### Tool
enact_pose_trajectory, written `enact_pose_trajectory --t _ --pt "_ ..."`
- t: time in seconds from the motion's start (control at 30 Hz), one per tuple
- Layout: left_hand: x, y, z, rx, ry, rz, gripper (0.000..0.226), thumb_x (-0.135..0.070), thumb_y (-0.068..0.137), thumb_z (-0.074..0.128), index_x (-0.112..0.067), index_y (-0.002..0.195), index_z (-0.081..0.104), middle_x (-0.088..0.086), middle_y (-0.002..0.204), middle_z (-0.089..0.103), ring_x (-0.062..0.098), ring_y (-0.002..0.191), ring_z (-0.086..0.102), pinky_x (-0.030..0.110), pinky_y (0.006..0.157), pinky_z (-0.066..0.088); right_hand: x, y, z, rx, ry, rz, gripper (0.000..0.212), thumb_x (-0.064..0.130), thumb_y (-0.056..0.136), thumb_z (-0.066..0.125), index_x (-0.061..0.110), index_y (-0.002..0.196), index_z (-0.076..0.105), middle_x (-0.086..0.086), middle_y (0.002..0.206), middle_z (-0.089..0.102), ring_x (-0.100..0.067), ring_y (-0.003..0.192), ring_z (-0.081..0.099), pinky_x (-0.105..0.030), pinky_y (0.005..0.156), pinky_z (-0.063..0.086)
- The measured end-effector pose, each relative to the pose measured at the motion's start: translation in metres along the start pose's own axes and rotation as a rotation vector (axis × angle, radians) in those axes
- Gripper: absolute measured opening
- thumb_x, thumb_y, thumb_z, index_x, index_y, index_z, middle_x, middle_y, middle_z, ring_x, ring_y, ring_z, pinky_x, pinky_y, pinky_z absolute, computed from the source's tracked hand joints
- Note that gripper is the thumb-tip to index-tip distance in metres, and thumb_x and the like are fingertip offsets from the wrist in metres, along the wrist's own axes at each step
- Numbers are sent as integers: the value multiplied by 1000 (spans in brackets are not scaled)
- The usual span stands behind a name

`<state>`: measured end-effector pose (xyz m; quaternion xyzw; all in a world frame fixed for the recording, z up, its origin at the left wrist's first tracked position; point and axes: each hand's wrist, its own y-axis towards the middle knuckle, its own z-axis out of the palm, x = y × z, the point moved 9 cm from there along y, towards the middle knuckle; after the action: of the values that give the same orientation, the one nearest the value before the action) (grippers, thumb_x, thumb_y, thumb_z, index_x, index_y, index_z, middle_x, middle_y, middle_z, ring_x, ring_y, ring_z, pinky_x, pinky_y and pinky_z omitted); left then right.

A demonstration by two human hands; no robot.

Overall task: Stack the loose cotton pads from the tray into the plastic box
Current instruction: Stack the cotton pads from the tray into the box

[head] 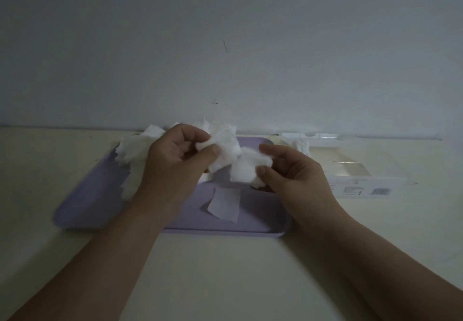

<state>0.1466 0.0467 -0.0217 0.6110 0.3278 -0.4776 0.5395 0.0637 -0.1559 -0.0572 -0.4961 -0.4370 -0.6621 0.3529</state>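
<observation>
A crumpled bunch of cotton pads [224,149] is pinched between the thumb and curled fingers [198,134] of the left hand [175,160]. Its lower end is gripped by thumb and forefinger of the right hand [293,170]. The bunch is held just above the lilac tray [87,195], where a single pad [224,204] lies flat and a loose heap [132,150] is seen behind the left hand. The clear plastic box [350,167] stands just beside the tray's right end on the counter [225,275].

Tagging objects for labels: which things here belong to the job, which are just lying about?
Job: left hand, right hand, held cotton pads, pad pile, single pad, lilac tray, clear plastic box.
Bystanders: table, wall.
</observation>
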Motion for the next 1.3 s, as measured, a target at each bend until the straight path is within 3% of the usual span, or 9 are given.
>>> enact_pose_trajectory --t 0.17,0.4,0.5,0.57,0.63,0.73,0.93,1.13,1.3 --pt "8 -16 37 320 -44 -116 31 4 80 77 -13 105 71 7 97 81 21 93 77 36 83 63 0 -1 0 20 -35 4 43 -12 94 61 17 125 66 -17 100 79 -37 102 75 -58 96 58" --pt "8 -17 33 302 155 -70 38 -2 76 87 -20 107 74 0 100 81 23 96 77 42 90 63 6 -5 7 75 -65 19 42 -14 96 56 14 127 63 -9 100 81 -33 101 76 -55 94 59" --pt "6 -16 33 286 174 -39 39 -3 74 88 -21 106 74 1 98 79 27 93 76 40 88 63 5 -5 7 89 -17 33 45 -16 93 56 12 127 64 -20 98 78 -39 98 74 -51 91 59" --pt "7 -15 31 252 184 -15 38 -2 73 89 -20 103 74 8 94 77 35 90 74 44 84 64 7 -7 9 127 22 31 48 -6 83 61 12 127 64 -32 97 70 -39 88 69 -48 84 55" --pt "9 -13 30 216 229 4 38 -8 71 93 -22 100 73 15 93 75 40 85 71 46 79 64 12 -10 15 170 -102 -24 54 13 78 73 16 131 63 -13 88 73 -21 85 69 -40 82 54" --pt "19 -11 31 302 367 4 51 -31 62 91 -34 107 67 3 96 73 29 82 71 38 75 63 16 -11 13 88 -488 -175 48 21 83 81 26 129 66 9 103 76 -10 93 74 -39 91 60" --pt "34 -16 31 523 739 -46 52 -29 81 85 -31 128 63 -12 99 65 -1 72 57 9 72 47 21 -14 19 77 -850 -430 46 5 91 64 22 134 66 5 103 61 -1 81 52 -4 78 41" --pt "39 -22 35 657 724 -134 18 -13 90 75 -24 103 71 -12 70 56 -1 54 47 14 57 42 7 -16 29 212 -986 -375 41 20 96 46 16 132 65 -11 108 60 -29 96 63 -36 86 49" --pt "33 -23 34 633 754 -115 12 -11 88 76 -19 85 67 -17 57 59 -3 50 49 13 53 41 11 -12 17 123 -889 -288 57 9 94 64 23 148 52 1 124 65 -3 91 53 -14 86 38"
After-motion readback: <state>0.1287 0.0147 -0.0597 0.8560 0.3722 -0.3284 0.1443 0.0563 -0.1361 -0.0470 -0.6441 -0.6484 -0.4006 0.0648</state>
